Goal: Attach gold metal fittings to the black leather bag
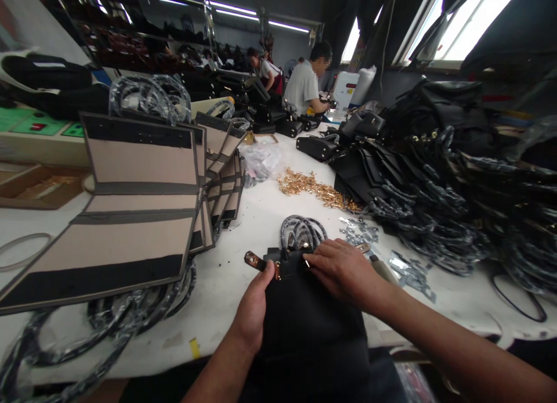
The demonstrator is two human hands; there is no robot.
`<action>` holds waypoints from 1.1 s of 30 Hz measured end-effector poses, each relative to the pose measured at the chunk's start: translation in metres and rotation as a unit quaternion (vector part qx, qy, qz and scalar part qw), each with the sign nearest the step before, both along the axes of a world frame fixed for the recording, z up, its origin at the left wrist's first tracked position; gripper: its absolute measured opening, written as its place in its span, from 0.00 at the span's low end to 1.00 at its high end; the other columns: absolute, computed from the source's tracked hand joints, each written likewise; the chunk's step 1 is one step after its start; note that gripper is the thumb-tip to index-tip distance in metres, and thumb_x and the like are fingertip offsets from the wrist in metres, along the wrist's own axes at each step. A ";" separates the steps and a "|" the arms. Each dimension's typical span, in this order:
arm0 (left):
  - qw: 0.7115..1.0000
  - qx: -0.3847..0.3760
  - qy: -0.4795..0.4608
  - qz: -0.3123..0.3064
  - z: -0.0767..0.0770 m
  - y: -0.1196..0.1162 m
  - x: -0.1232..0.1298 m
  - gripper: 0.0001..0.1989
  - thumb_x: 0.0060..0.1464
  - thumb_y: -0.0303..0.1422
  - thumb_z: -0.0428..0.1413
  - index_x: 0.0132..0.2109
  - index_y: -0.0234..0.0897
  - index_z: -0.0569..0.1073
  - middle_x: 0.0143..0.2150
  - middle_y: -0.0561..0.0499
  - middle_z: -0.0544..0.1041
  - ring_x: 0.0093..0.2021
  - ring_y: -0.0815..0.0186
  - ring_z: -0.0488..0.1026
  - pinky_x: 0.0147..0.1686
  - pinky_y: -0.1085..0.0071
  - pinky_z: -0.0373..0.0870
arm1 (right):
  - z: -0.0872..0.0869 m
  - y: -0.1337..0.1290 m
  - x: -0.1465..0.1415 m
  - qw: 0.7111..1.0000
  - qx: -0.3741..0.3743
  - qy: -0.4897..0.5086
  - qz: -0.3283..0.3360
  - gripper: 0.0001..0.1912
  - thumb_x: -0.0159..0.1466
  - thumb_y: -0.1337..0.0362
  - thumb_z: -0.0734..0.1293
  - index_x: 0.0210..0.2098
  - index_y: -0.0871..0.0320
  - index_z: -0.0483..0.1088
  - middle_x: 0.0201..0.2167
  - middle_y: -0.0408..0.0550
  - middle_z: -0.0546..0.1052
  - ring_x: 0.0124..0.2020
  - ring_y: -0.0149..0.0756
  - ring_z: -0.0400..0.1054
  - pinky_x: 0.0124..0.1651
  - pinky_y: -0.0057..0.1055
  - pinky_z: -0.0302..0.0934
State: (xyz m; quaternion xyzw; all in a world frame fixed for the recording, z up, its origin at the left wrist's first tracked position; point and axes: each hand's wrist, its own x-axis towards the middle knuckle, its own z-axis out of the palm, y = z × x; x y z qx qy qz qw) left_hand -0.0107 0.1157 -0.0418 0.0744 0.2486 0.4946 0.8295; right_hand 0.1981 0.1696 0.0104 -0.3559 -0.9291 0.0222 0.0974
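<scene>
A black leather bag panel (311, 327) lies over the front edge of the table. My left hand (252, 310) is closed on its left edge, thumb on top beside a gold metal fitting (277, 270). A short strap tab with a metal end (254, 260) sticks out left of that thumb. My right hand (342, 269) rests on the panel's upper right, fingertips pinched at a small gold metal piece (307, 264). Part of another metal-ended tab (362, 248) shows behind this hand. Plastic-wrapped handles (303, 230) loop beyond the panel's top edge.
Beige-lined bag panels (141, 159) stand stacked at left. Gold hardware pieces (311, 185) are heaped mid-table, with flat silver metal plates (411, 269) at right. Black bag parts with wrapped handles (418, 194) pile up on the right. Two people (302, 86) work at the back.
</scene>
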 end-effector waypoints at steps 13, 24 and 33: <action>0.998 0.013 0.051 0.039 -0.011 0.002 0.000 0.32 0.61 0.47 0.61 0.66 0.34 0.72 0.56 0.39 0.82 0.61 0.41 0.75 0.68 0.43 0.63 | -0.008 -0.002 -0.010 0.999 0.001 0.000 -0.036 0.09 0.74 0.68 0.64 0.47 0.56 0.77 0.35 0.48 0.78 0.38 0.40 0.69 0.42 0.35 0.58; 0.997 0.024 0.048 0.061 -0.010 0.000 0.003 0.28 0.62 0.44 0.61 0.64 0.36 0.74 0.55 0.40 0.83 0.60 0.43 0.77 0.67 0.45 0.66 | -0.012 -0.005 -0.016 0.999 0.017 -0.017 -0.036 0.09 0.74 0.65 0.64 0.46 0.55 0.77 0.33 0.46 0.77 0.37 0.39 0.68 0.42 0.38 0.54; 0.991 0.048 0.094 0.079 -0.015 -0.001 0.001 0.24 0.63 0.44 0.61 0.59 0.32 0.78 0.53 0.40 0.84 0.61 0.46 0.76 0.68 0.48 0.65 | -0.008 -0.009 -0.028 0.994 0.044 -0.087 -0.043 0.06 0.71 0.68 0.66 0.43 0.56 0.76 0.33 0.46 0.78 0.35 0.40 0.67 0.39 0.40 0.51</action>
